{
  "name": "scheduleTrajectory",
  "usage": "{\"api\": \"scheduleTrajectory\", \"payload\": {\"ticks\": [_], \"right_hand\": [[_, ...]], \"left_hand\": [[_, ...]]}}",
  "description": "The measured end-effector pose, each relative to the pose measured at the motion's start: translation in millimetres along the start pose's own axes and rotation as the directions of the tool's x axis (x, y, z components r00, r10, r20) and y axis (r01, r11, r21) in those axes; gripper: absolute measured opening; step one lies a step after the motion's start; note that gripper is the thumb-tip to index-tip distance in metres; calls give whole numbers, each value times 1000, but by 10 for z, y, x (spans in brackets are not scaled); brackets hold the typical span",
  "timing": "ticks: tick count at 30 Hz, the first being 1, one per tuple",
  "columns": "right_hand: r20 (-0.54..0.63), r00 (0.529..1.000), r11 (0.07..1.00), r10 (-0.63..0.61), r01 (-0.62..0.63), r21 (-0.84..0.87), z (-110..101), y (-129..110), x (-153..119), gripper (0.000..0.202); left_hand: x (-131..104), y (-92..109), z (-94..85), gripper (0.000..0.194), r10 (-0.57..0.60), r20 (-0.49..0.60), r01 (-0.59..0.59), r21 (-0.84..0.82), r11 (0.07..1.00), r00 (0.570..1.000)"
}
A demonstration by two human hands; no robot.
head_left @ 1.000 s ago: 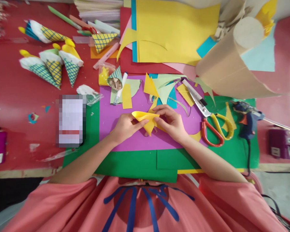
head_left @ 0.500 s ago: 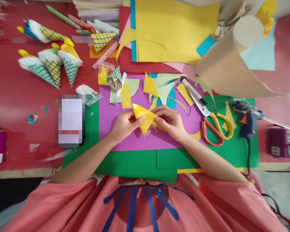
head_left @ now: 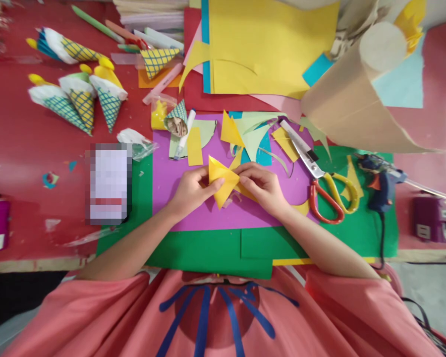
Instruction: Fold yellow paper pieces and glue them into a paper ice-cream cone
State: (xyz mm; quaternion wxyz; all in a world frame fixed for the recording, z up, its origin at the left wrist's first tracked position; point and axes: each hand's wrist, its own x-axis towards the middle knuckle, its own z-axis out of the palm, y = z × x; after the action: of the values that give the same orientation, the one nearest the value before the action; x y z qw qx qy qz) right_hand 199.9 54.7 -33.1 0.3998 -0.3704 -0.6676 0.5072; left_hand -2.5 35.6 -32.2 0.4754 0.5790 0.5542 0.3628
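A folded piece of yellow paper (head_left: 222, 182) with pointed corners is held between both hands above the purple sheet (head_left: 171, 186). My left hand (head_left: 194, 189) pinches its left side, thumb on the front face and fingers behind. At its right corner, my right hand (head_left: 260, 186) grips it with thumb and fingertips. Part of the paper is hidden behind the fingers. Just beyond the hands lie yellow scraps (head_left: 231, 129) and pale green cuttings (head_left: 253, 144). Scissors (head_left: 317, 173) with one red and one yellow handle lie to the right of my right hand.
A blue glue gun (head_left: 381, 191) with its cord lies on the green sheet (head_left: 208, 250) at right. Several patterned paper cones (head_left: 76, 101) rest at the far left, above a phone (head_left: 108, 186). Yellow sheets (head_left: 271, 47) and a large brown paper cone (head_left: 342, 94) are at the back.
The yellow paper has turned slightly in my hands, its top and bottom points shifting a little. Both hands keep their hold in almost the same place.
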Motion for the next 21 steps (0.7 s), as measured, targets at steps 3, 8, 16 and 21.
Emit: {"api": "scheduleTrajectory", "payload": {"ticks": [3,8,16,21], "right_hand": [[7,1000,1000,-6,5,1,-1,-6,5,17],[35,999,1000,-12,12,-3,-12,-17,14,19],[31,999,1000,-10,10,2,-17,-14,19,18],[20,1000,1000,-4,4,-17,-14,-7,15,17]], "left_hand": [[6,7,4,30,1,10,-1,-25,1000,1000],[8,17,10,27,-2,13,3,-54,999,1000],[11,3,3,26,-8,26,10,-54,998,1000],[2,-3,-2,26,-21,32,22,-49,999,999]]}}
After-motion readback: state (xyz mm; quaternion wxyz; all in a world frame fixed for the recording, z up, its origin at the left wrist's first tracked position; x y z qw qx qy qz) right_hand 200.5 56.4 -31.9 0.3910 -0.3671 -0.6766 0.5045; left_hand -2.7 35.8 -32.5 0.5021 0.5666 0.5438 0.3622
